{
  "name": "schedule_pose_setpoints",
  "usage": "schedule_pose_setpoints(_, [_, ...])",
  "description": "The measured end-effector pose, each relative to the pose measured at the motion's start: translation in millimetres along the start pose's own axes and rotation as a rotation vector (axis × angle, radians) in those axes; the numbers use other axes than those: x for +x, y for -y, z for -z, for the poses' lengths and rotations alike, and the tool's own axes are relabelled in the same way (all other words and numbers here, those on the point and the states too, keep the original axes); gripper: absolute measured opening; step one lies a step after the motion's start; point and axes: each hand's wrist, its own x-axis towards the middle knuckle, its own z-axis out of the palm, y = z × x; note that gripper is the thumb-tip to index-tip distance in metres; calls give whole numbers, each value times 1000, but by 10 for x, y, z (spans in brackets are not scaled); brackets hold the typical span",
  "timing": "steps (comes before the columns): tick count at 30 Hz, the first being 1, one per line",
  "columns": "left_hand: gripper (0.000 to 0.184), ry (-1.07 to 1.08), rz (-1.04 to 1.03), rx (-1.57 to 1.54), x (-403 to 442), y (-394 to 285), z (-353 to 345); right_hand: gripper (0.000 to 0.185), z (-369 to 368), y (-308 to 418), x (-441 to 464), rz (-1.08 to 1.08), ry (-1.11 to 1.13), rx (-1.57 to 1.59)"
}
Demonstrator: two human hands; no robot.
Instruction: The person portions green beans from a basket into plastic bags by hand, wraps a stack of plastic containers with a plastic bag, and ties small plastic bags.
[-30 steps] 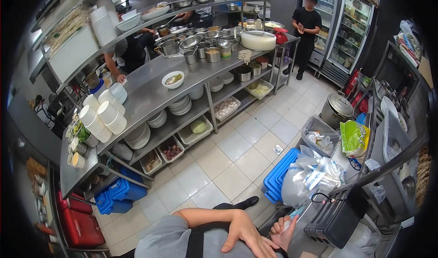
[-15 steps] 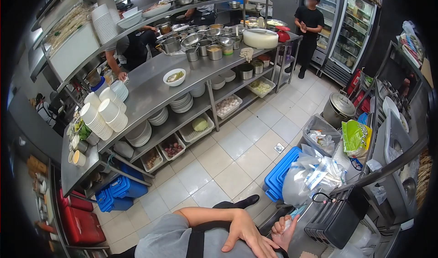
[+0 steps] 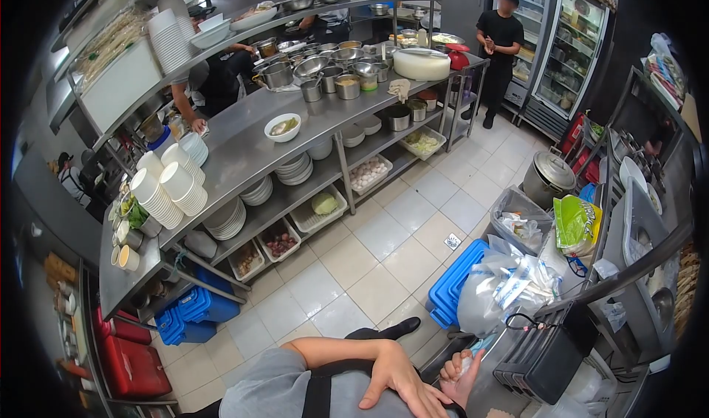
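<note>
My left hand (image 3: 402, 382) lies across the front of my grey shirt (image 3: 284, 388), back up, with its fingers apart and their tips near my right wrist. It holds nothing. Close beside it, my right hand (image 3: 459, 374) has its fingers curled round something small and whitish, too hidden to name. Just beyond that hand is a black rack (image 3: 543, 351). A clear plastic bag (image 3: 506, 289) with white and blue packaging bulges above my right hand, next to a blue lidded crate (image 3: 454, 281).
A long steel counter (image 3: 236, 152) carries pots, bowls and stacked white cups (image 3: 181, 185). Beneath it are plates and food baskets. A person in black (image 3: 501, 41) stands by glass-door fridges. A co-worker's hand (image 3: 198, 125) rests at the counter's far side. A bin (image 3: 521, 215) stands at right.
The view has shifted very slightly, moving the counter and crate a little to the right in the picture. Both my hands keep the same pose.
</note>
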Motion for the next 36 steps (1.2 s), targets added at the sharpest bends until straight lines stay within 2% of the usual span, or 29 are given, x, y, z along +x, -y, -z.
schedule_pose_setpoints(21, [110,8,8,3,8,-5,-5,50,-34,-7,-13,13,21,19])
schedule_pose_setpoints(26, [112,-3,52,-46,0,-53,50,45,15,-59,46,-45,30,168])
schedule_pose_setpoints(27, [112,-7,33,-94,-14,16,78,44,54,-79,106,-38,101,160])
schedule_pose_setpoints(28, [100,63,32,-80,-49,39,266,43,58,-92,89,-41,169,144])
schedule_pose_setpoints(29, [78,-73,161,-257,-103,24,442,43,99,-135,-71,3,120,153])
schedule_pose_setpoints(30, [61,-184,333,-224,-162,92,684,43,59,-150,-148,35,93,146])
schedule_pose_setpoints(31, [51,-433,477,-193,-212,185,990,43,2,-132,-141,51,86,128])
schedule_pose_setpoints(32, [55,-701,721,-100,-245,292,1362,44,-62,-91,-100,53,92,96])
schedule_pose_setpoints(33, [65,-848,712,138,-160,328,1769,44,-85,-83,-99,36,101,59])
schedule_pose_setpoints(35, [75,-1005,866,183,-78,356,2551,45,-64,-65,-104,66,103,85])
schedule_pose_setpoints(36, [76,-1077,791,121,-246,634,3044,45,-47,-67,-123,78,100,103])
